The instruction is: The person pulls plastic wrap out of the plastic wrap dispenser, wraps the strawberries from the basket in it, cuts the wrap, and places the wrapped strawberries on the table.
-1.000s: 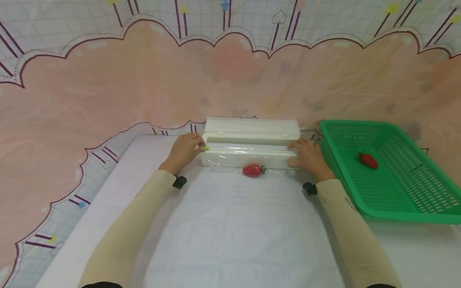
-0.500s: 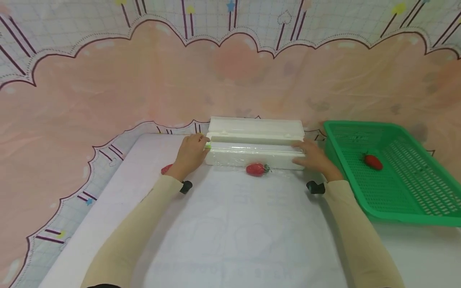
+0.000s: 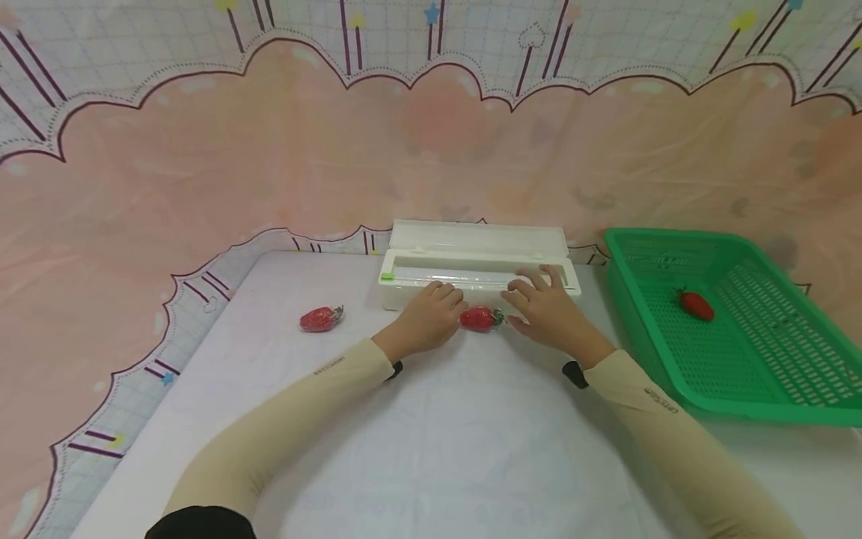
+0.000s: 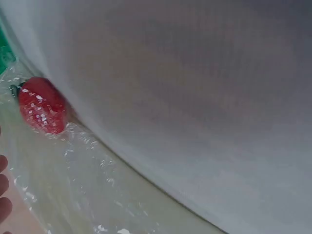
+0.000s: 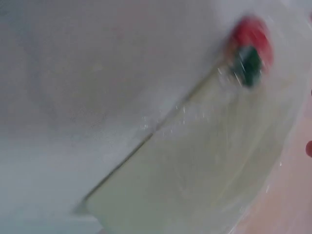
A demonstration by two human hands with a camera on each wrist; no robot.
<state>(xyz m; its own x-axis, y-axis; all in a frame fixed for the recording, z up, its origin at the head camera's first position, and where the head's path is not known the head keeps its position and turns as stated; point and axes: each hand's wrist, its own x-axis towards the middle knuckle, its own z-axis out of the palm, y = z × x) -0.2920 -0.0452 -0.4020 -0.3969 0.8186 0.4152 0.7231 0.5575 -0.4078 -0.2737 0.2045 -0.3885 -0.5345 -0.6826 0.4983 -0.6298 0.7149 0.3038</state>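
A red strawberry (image 3: 480, 319) with a green top lies against the front of a white cling film dispenser (image 3: 480, 236), whose lid is up. Clear film covers the strawberry and hangs over the dispenser front; the left wrist view shows the crinkled film (image 4: 112, 180) around the berry. My left hand (image 3: 427, 318) is just left of the strawberry, fingers loosely bent, holding nothing that I can see. On the other side my right hand (image 3: 554, 314) has its fingers spread over the dispenser front, near the berry's leafy end. A small green slider (image 3: 387, 276) sits at the dispenser's left end.
Farther left on the white table (image 3: 417, 457) lies another strawberry wrapped in film (image 3: 321, 319). A green plastic basket (image 3: 768, 408) stands at the right, close to my right forearm, with one strawberry (image 3: 696, 305) inside. A patterned peach cloth (image 3: 337, 165) rises behind the table.
Both hands have left the dispenser's ends and moved inward, to either side of the front strawberry. The wrapped strawberry on the left, hidden behind my left arm before, is now fully visible.
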